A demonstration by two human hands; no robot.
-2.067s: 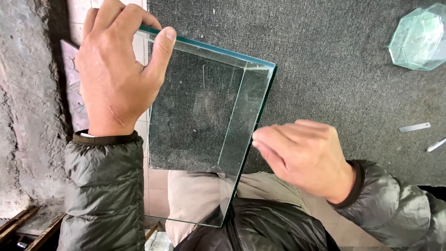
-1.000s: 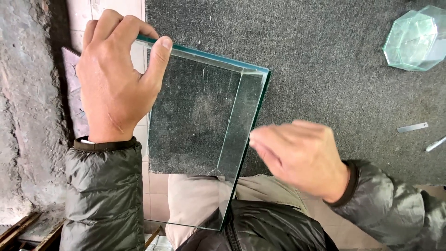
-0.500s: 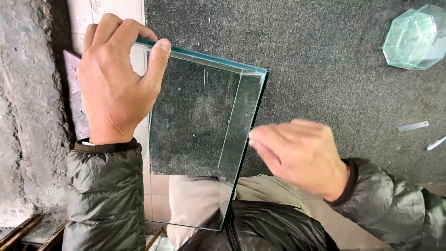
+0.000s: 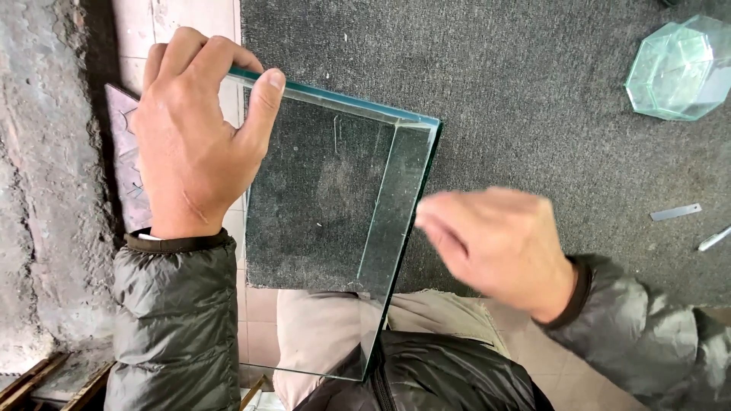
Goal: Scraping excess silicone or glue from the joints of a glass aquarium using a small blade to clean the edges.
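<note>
Over the grey mat, head view: glass box, clear panes with green edges, stood tilted, its near end past the mat's edge above your lap.

Risk: you had only one hand clamped on the box, at a corner. A slip of that grip, or a knock from the other hand, would likely have tipped it off the mat edge, and panes could have cracked or parted at the joints. Bare edges also looked able to cut fingers.

Left hand: curled shut over the far left corner of the box, thumb pressed along the top edge, fingers wrapped behind.

Right hand: blurred, flat and loosely spread, fingertips at the right side pane; contact could not be told. It held nothing.

Also on the mat: glass octagon, far right; metal strip, well apart from the box.
</note>
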